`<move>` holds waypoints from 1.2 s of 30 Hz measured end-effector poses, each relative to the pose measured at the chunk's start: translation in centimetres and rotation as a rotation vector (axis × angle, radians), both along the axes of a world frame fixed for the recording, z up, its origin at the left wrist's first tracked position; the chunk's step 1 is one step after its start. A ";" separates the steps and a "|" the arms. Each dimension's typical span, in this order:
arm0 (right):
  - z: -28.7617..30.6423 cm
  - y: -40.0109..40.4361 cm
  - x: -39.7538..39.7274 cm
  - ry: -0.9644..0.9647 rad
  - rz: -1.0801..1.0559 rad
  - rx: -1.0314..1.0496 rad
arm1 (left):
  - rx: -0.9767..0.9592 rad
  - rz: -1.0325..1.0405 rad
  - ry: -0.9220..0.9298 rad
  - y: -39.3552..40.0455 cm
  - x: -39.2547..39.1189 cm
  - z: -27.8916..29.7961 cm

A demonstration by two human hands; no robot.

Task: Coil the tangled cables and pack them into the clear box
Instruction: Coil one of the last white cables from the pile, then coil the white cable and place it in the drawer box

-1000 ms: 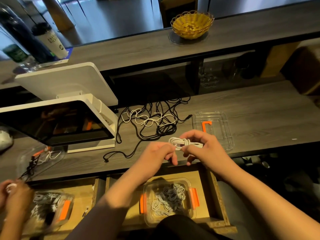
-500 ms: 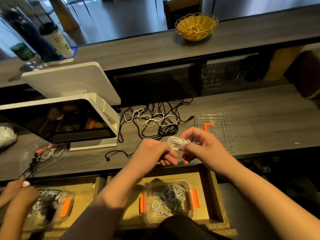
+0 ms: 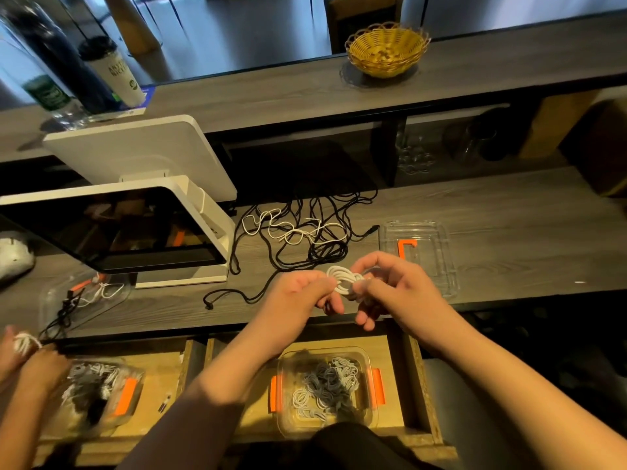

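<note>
**White cable coil held between both hands, over the desk edge**

Nearest me, in the open wooden drawer (image 3: pixel 415 385) below the desk: the clear box (image 3: pixel 324 388), lid off, orange clips on its left and right ends. Coiled white and grey cables lie piled inside it.

Above the drawer, at the desk's front edge, my two hands meet. My left hand (image 3: pixel 298 296) is curled, pinching the left side of a small white cable coil (image 3: pixel 342 279). My right hand (image 3: pixel 397 293) has thumb and fingers bent round the coil's right side. The coil is in the air between them, not touching the desk (image 3: pixel 509 239).

Far left, another person's hands (image 3: pixel 23 361) hold a white bundle above a second box (image 3: pixel 98 391) of cables in the neighbouring drawer.

On the desk just beyond my hands: a tangle of black cables (image 3: pixel 305 232) with a loose white cable (image 3: pixel 291 230) lying across it. One black end trails toward the front edge. Right of the tangle, a clear lid (image 3: pixel 424 252) with an orange clip lies flat. Left, a white screen on a stand (image 3: pixel 112 228); in front of it another clear lid (image 3: pixel 81 296) with some cable on it.

Farther back, on the raised counter (image 3: pixel 271 93): a yellow woven basket (image 3: pixel 386 50), and at the left a paper cup (image 3: pixel 115 76) and bottles.
</note>
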State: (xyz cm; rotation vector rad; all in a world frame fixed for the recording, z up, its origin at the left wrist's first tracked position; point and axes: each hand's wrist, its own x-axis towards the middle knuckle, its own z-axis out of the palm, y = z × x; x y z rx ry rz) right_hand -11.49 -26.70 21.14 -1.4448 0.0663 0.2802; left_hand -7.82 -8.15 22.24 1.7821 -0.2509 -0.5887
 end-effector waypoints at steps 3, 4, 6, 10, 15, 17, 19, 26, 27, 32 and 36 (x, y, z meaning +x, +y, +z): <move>0.5 -0.7 0.0 0.035 0.066 0.085 | -0.189 0.014 0.151 -0.2 -0.5 0.2; 0.6 -0.9 0.0 0.053 0.087 0.119 | -0.264 0.032 0.212 -0.2 -0.8 0.3; 0.8 -1.2 -0.1 0.095 0.119 0.196 | -0.394 0.057 0.301 -0.3 -1.1 0.2; 0.1 -1.2 -0.1 0.086 0.101 0.170 | -0.355 0.102 0.255 -0.3 -0.9 -0.8; -2.0 -1.3 -0.7 0.086 0.100 0.025 | 0.046 0.041 0.052 -0.2 -0.6 -2.2; -2.8 -1.4 -0.9 0.103 0.088 -0.006 | 0.083 0.025 0.043 -0.1 -0.9 -2.8; -3.8 -1.3 -1.1 0.090 0.065 -0.076 | 0.096 0.084 0.065 0.1 -1.3 -4.0; -9.4 -0.8 -2.0 0.096 0.080 -0.403 | 0.208 0.301 0.208 0.4 -3.7 -10.6; -10.5 -0.6 -2.1 0.109 0.089 -0.447 | 0.228 0.316 0.228 0.5 -4.1 -11.6; -15.5 0.5 -2.2 0.174 0.212 -0.591 | 0.395 0.381 0.208 1.1 -5.7 -16.6; -18.5 1.4 -3.1 0.215 0.292 -0.700 | 0.473 0.361 0.262 0.9 -7.1 -19.7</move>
